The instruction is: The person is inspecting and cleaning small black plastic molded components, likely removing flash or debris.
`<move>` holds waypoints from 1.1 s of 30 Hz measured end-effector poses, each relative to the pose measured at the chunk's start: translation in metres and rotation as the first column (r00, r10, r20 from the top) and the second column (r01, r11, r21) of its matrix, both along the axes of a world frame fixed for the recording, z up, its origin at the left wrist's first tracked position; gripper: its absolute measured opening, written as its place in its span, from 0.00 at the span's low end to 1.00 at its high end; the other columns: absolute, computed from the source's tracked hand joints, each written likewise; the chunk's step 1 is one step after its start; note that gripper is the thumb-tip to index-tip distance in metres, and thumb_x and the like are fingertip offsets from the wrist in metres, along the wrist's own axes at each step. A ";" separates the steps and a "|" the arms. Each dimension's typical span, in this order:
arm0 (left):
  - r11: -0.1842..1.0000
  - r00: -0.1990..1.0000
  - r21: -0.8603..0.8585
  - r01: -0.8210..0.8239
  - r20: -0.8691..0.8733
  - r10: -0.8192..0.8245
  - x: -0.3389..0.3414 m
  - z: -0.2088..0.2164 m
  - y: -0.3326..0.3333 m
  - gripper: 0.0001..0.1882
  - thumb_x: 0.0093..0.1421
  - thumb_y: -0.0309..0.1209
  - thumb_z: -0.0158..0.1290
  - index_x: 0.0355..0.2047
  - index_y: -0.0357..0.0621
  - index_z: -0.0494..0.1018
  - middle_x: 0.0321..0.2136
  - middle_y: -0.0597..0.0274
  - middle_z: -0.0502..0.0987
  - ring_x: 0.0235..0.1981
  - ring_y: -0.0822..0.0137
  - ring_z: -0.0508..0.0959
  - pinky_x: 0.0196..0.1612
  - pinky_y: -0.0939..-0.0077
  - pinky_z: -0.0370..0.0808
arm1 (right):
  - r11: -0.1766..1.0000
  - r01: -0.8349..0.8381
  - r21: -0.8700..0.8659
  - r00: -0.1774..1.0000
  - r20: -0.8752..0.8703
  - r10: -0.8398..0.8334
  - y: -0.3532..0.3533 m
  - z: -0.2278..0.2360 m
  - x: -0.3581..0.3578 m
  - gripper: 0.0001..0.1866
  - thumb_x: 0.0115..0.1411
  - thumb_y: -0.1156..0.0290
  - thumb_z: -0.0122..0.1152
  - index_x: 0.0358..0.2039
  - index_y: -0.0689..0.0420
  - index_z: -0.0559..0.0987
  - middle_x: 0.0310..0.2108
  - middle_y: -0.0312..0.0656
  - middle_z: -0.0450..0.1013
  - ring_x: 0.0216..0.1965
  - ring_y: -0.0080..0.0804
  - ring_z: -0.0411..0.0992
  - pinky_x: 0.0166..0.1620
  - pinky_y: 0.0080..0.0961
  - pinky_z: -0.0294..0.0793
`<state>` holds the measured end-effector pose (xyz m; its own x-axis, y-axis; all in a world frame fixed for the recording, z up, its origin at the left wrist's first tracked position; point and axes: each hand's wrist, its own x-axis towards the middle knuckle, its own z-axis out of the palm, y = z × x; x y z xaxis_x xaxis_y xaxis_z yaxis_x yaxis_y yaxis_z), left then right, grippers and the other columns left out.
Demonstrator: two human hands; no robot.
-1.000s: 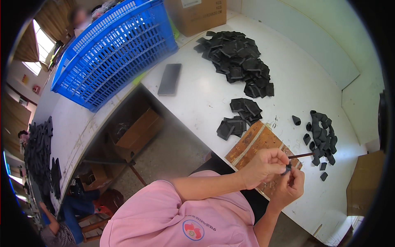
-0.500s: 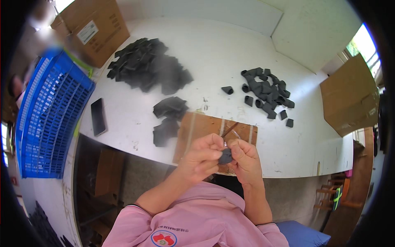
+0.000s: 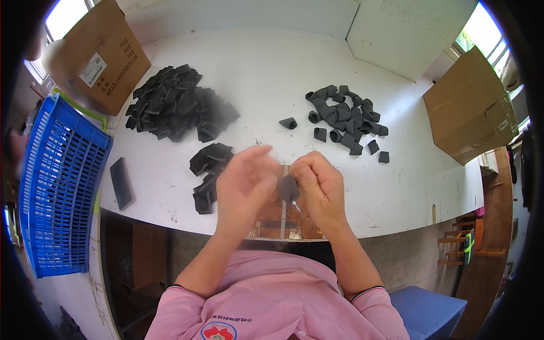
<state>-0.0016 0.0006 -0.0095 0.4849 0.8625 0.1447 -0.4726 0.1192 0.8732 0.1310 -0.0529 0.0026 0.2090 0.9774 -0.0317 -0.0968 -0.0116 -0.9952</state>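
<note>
My right hand (image 3: pixel 321 190) has its fingers closed on a small dark grey fabric piece (image 3: pixel 289 189), which hangs at its thumb side above a brown board (image 3: pixel 271 214). Just left of that piece, my left hand (image 3: pixel 245 182) is open, its fingers stretched out and slightly blurred. A thin pale tip (image 3: pixel 297 207) shows below the fabric piece; what it belongs to is hidden. Partly behind my left hand lies a small stack of flat dark grey pieces (image 3: pixel 211 158).
A large heap of flat dark pieces (image 3: pixel 170 105) lies far left. Several rolled dark tubes (image 3: pixel 343 116) lie far right. A phone (image 3: pixel 120 183), a blue plastic basket (image 3: pixel 62 192) and a cardboard box (image 3: pixel 99 59) stand left; another cardboard box (image 3: pixel 470 107) is right.
Both hands were together at the dark piece. My left hand has let go, opened and moved left; my right hand keeps the piece. A brown stick seen before no longer shows. The whole view has shifted.
</note>
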 end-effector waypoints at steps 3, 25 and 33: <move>0.866 0.957 0.475 -0.158 -0.141 0.252 0.002 0.015 0.006 0.20 0.51 0.21 0.50 0.46 0.34 0.65 0.32 0.56 0.72 0.39 0.67 0.70 0.42 0.75 0.67 | 0.897 0.175 0.406 0.831 0.427 -0.356 -0.009 0.003 -0.002 0.13 0.51 0.67 0.59 0.31 0.62 0.71 0.26 0.38 0.67 0.23 0.22 0.65 0.24 0.16 0.64; 0.965 0.954 0.224 -0.139 -0.230 0.191 -0.004 -0.003 -0.006 0.04 0.54 0.20 0.49 0.31 0.33 0.69 0.30 0.61 0.72 0.31 0.76 0.70 0.35 0.83 0.67 | 0.823 0.053 0.566 0.657 0.601 -0.455 -0.004 -0.003 -0.013 0.07 0.41 0.80 0.61 0.24 0.62 0.73 0.21 0.41 0.66 0.22 0.34 0.66 0.22 0.26 0.64; 0.983 0.968 -0.184 0.011 -0.245 -0.056 -0.003 0.007 -0.009 0.05 0.56 0.25 0.47 0.24 0.38 0.69 0.14 0.71 0.68 0.13 0.85 0.61 0.14 0.90 0.56 | 0.843 0.034 0.537 0.564 0.686 -0.460 -0.007 0.007 -0.019 0.05 0.44 0.82 0.60 0.23 0.63 0.73 0.20 0.42 0.68 0.20 0.30 0.66 0.22 0.22 0.64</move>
